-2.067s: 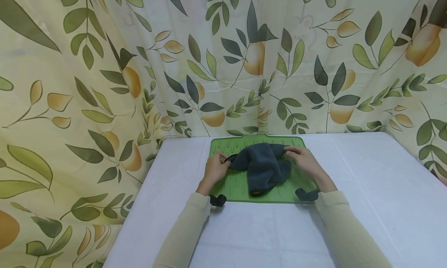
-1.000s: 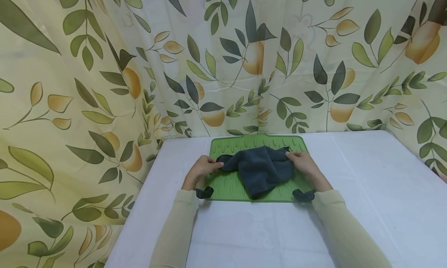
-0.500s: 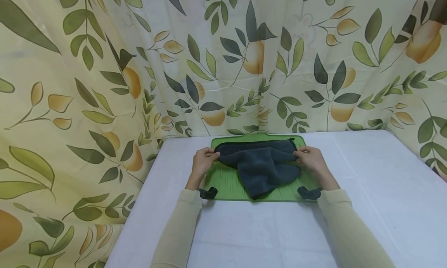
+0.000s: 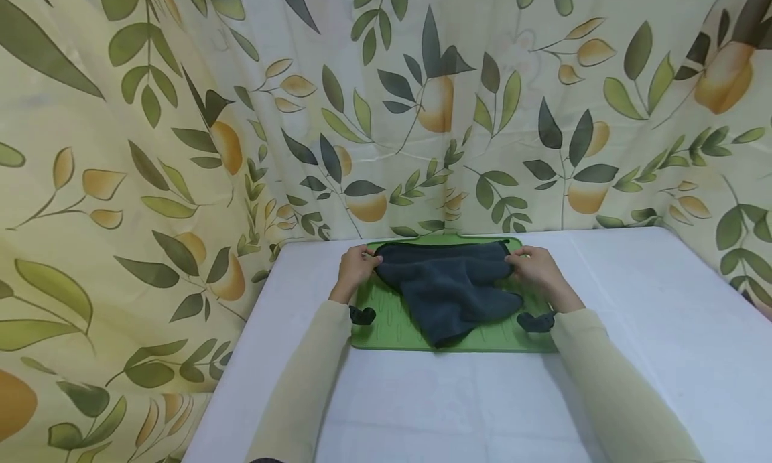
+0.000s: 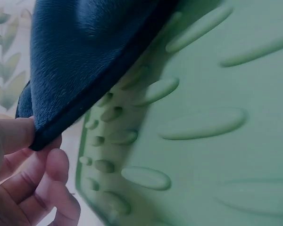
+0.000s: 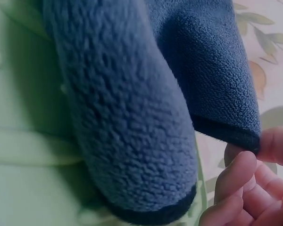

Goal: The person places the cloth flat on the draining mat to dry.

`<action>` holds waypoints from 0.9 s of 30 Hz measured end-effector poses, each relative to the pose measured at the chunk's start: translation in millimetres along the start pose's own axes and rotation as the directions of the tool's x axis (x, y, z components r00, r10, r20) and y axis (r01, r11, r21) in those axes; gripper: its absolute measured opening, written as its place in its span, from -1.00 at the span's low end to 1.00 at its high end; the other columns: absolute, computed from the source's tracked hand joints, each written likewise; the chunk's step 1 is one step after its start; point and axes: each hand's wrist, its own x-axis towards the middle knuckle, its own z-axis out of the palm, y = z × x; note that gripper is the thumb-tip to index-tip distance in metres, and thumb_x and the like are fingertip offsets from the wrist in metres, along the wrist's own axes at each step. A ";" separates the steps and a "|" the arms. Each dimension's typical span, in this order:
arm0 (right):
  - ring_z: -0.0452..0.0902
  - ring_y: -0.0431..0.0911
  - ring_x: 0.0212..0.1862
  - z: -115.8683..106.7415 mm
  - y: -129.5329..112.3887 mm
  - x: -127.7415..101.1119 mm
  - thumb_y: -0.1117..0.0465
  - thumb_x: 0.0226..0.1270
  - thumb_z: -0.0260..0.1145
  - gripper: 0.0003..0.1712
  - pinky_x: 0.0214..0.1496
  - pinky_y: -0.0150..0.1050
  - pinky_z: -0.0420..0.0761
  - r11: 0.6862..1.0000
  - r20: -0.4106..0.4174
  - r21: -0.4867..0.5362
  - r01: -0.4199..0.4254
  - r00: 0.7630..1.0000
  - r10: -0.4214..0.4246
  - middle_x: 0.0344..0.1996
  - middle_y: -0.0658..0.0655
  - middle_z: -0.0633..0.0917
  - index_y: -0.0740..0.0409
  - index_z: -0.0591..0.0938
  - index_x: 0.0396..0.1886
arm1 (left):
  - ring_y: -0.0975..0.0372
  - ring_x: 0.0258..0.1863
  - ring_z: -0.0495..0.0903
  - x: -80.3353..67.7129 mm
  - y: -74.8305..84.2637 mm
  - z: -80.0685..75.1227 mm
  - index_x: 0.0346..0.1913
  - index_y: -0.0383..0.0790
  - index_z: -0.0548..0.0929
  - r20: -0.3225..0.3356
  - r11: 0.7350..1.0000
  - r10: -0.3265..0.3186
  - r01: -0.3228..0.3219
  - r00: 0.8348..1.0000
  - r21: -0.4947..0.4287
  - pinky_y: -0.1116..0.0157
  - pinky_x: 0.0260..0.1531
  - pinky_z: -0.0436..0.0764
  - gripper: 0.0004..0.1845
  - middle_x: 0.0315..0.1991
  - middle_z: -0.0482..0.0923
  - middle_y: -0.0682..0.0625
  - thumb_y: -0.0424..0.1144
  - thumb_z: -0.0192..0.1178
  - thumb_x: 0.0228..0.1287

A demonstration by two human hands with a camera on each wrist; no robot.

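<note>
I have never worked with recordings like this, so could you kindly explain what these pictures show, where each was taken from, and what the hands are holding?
There is no machine here: a person works with two bare hands and wears three cameras. The wide picture comes from the head camera, looking forward and down. The two close-ups come from cameras on the wrists.

On a white table before a leaf-patterned curtain lies a green ribbed mat. On it is a dark grey-blue cloth, partly bunched, with its far edge stretched straight between the hands.

The left hand pinches one far corner of the cloth, as the left wrist view shows up close. The right hand pinches the other far corner, seen in the right wrist view.
</note>
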 end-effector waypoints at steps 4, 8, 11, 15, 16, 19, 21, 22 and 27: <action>0.59 -0.19 -0.45 -1.5 -6.0 7.9 0.12 0.56 0.13 -0.57 -0.26 -0.25 0.59 1.000 0.032 -0.025 0.001 1.000 -0.001 -0.59 -0.12 0.56 0.40 0.54 0.15 | 0.03 -0.40 0.76 13.6 0.9 4.9 -0.07 -0.18 0.71 -0.006 0.998 -0.030 0.030 1.000 0.061 0.26 -0.41 0.52 -0.79 -0.39 0.76 -0.09 -0.11 0.30 0.43; 0.57 -0.19 -0.46 -2.6 -6.7 19.2 0.13 0.56 0.13 -0.63 -0.31 -0.26 0.57 1.000 0.050 -0.007 -0.012 0.999 0.012 -0.63 -0.11 0.58 0.37 0.55 0.08 | 0.05 -0.36 0.69 22.5 2.1 10.1 -0.08 -0.18 0.73 -0.039 0.994 -0.048 0.051 0.998 0.092 0.22 -0.33 0.51 -0.78 -0.29 0.76 -0.12 -0.10 0.31 0.41; 0.52 -0.25 -0.47 -3.2 -4.5 28.8 0.13 0.58 0.13 -0.70 -0.35 -0.31 0.52 0.996 0.099 0.078 -0.046 0.994 0.038 -0.59 -0.15 0.54 0.30 0.53 0.03 | 0.04 -0.25 0.67 28.1 3.0 14.1 -0.06 -0.16 0.73 -0.056 0.992 -0.052 0.058 0.997 0.112 0.17 -0.23 0.55 -0.77 -0.14 0.75 -0.13 -0.08 0.30 0.42; 0.47 -0.33 -0.47 -3.8 -1.7 38.6 0.12 0.61 0.13 -0.79 -0.37 -0.38 0.47 0.975 0.181 0.194 -0.113 0.980 0.078 -0.54 -0.19 0.47 0.18 0.50 -0.04 | -0.03 -0.12 0.69 33.2 6.2 19.0 -0.04 -0.15 0.72 -0.053 0.989 -0.060 0.066 0.997 0.135 0.09 -0.14 0.58 -0.77 0.03 0.73 -0.13 -0.07 0.28 0.43; 0.46 -0.33 -0.48 -4.2 -1.6 39.8 0.11 0.61 0.13 -0.81 -0.37 -0.39 0.47 0.971 0.191 0.204 -0.123 0.978 0.084 -0.55 -0.19 0.47 0.16 0.50 -0.07 | -0.04 -0.11 0.69 34.2 7.3 20.2 -0.04 -0.14 0.72 -0.048 0.987 -0.062 0.069 0.997 0.144 0.09 -0.14 0.58 -0.77 0.05 0.73 -0.13 -0.07 0.27 0.44; 0.47 -0.33 -0.48 -5.8 -1.8 42.4 0.10 0.61 0.12 -0.83 -0.37 -0.38 0.47 0.965 0.186 0.219 -0.141 0.977 0.101 -0.57 -0.20 0.47 0.10 0.49 -0.18 | -0.05 -0.09 0.69 35.7 11.0 22.6 -0.04 -0.14 0.72 -0.059 0.988 -0.064 0.072 0.996 0.139 0.08 -0.13 0.58 -0.78 0.06 0.72 -0.13 -0.08 0.28 0.44; 0.47 -0.33 -0.49 -6.1 -2.6 43.3 0.11 0.60 0.13 -0.83 -0.38 -0.38 0.47 0.962 0.173 0.232 -0.145 0.979 0.106 -0.58 -0.19 0.48 0.07 0.48 -0.21 | -0.05 -0.10 0.69 36.1 12.6 23.2 -0.05 -0.13 0.73 -0.077 0.990 -0.064 0.073 0.995 0.124 0.08 -0.14 0.58 -0.78 0.06 0.72 -0.13 -0.08 0.28 0.43; 0.47 -0.33 -0.49 -6.2 -2.9 43.9 0.11 0.60 0.13 -0.83 -0.38 -0.38 0.47 0.960 0.165 0.238 -0.145 0.980 0.108 -0.59 -0.19 0.47 0.08 0.47 -0.22 | -0.04 -0.11 0.69 36.1 13.4 23.2 -0.05 -0.13 0.73 -0.086 0.991 -0.064 0.074 0.994 0.114 0.08 -0.14 0.58 -0.79 0.05 0.72 -0.13 -0.09 0.28 0.43; 0.49 -0.35 -0.50 -4.6 -1.8 46.1 0.14 0.59 0.14 -0.86 -0.40 -0.40 0.46 0.955 0.148 0.249 -0.161 0.981 0.127 -0.58 -0.19 0.49 0.12 0.50 -0.12 | -0.06 -0.10 0.68 35.2 14.5 23.2 -0.05 -0.14 0.74 -0.110 0.994 -0.070 0.079 0.991 0.080 0.05 -0.10 0.58 -0.79 0.06 0.71 -0.15 -0.09 0.29 0.42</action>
